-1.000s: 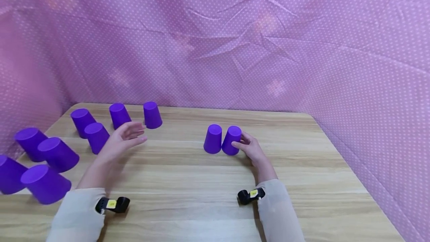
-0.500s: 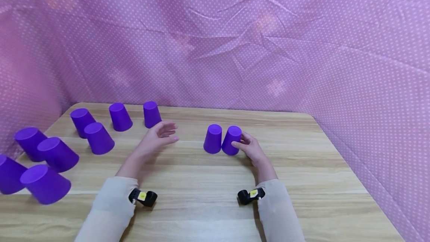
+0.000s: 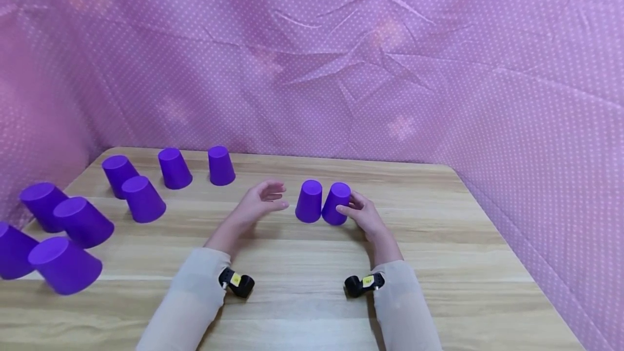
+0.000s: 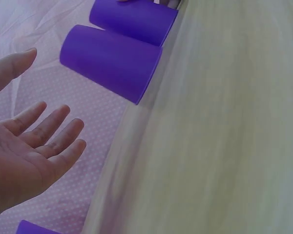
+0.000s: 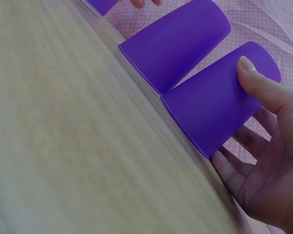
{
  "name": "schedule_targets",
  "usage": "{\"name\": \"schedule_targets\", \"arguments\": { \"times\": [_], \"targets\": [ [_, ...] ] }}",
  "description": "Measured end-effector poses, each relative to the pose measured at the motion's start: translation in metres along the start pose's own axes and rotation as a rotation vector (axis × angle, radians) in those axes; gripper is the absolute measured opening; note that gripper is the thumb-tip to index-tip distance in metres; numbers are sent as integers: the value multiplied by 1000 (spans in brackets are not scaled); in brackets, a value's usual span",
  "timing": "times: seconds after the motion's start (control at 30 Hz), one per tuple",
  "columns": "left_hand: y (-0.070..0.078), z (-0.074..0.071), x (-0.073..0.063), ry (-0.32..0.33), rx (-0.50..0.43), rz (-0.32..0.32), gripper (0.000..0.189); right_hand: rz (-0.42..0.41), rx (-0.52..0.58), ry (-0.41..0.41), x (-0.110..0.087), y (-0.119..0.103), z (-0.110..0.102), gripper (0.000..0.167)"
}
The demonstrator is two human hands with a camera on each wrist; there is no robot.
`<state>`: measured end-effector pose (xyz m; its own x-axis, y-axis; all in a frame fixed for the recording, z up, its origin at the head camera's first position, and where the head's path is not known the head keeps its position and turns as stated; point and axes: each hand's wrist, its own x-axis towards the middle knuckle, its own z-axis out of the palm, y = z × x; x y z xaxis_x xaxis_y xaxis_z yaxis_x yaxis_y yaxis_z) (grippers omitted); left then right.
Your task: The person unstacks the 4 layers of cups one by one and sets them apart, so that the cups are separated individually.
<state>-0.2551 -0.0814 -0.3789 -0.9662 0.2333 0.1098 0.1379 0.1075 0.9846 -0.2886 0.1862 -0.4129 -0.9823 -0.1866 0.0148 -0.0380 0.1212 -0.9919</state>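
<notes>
Two purple cups stand upside down side by side near the middle of the table, their rims touching. My right hand (image 3: pixel 364 214) holds the right-hand cup (image 3: pixel 336 203), with the thumb on its near side and the other fingers behind it, as the right wrist view also shows. Just left of the other cup (image 3: pixel 309 202) is my left hand (image 3: pixel 258 202), fingers relaxed and apart, holding nothing. In the left wrist view a gap shows between the left hand (image 4: pixel 29 151) and the nearer cup (image 4: pixel 110 62).
On the left of the wooden table (image 3: pixel 292 297) several more purple cups stand upside down, among them a back cup (image 3: pixel 221 166) and a front cup (image 3: pixel 65 266). A pink dotted cloth (image 3: pixel 312 69) hangs behind the table and along its sides.
My left hand has moved right, from beside the left group of cups to just short of the middle pair. The right hand and its cup have stayed in place.
</notes>
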Motion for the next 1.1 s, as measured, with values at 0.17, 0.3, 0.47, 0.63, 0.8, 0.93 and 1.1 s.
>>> {"name": "schedule_targets", "arguments": {
  "times": [0.17, 0.3, 0.47, 0.63, 0.8, 0.93, 1.1],
  "targets": [
    [-5, 8, 6, 10, -28, 2, 56, -10, 11, -6, -1, 1, -1, 53],
    [-5, 17, 11, 14, -33, 6, 56, -1, 9, -2, -1, 1, -1, 53],
    [-5, 28, 18, 22, -4, 13, 57, 2, -4, -3, -1, 2, -1, 55],
    [-5, 38, 25, 56, 14, 28, 56, 1, -7, -3, 0, 1, -1, 56],
    [-6, 46, 30, 87, 2, 28, 57, -10, 6, -7, 0, 0, -1, 55],
    [-8, 51, 33, 108, 8, 16, 57, 0, 9, -11, 0, 0, -1, 54],
    [-11, 55, 35, 124, 14, -5, 57, -5, 16, -18, 0, 0, 0, 54]
  ]
}}
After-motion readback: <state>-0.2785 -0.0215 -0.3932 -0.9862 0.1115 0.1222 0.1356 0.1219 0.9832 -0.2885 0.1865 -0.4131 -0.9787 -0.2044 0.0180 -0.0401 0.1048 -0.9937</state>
